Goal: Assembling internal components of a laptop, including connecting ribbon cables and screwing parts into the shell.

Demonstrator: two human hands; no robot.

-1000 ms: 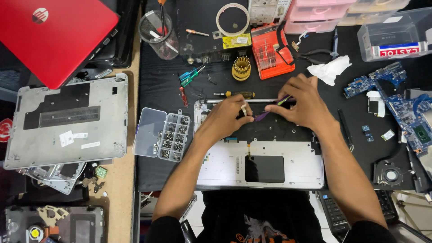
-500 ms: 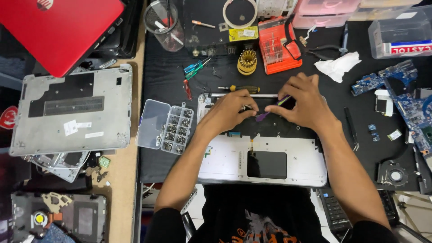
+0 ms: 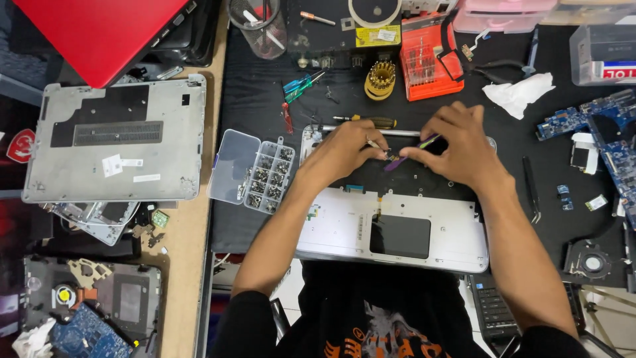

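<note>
Both hands have stayed put over the silver laptop palmrest [image 3: 397, 232] on the counter [image 3: 265, 99] — only my head has drifted. My left hand [image 3: 344, 151] pinches a small tool, my right hand [image 3: 457, 149] grips a purple pry tool [image 3: 414, 151] — still working that spot.

A black mat [image 3: 265, 113] covers the wooden workbench [image 3: 192, 265], whose bare strip runs from 12 to 7 o'clock. Pale floor [image 3: 616, 325] shows at 5 o'clock. Lighting is even, overhead.
</note>
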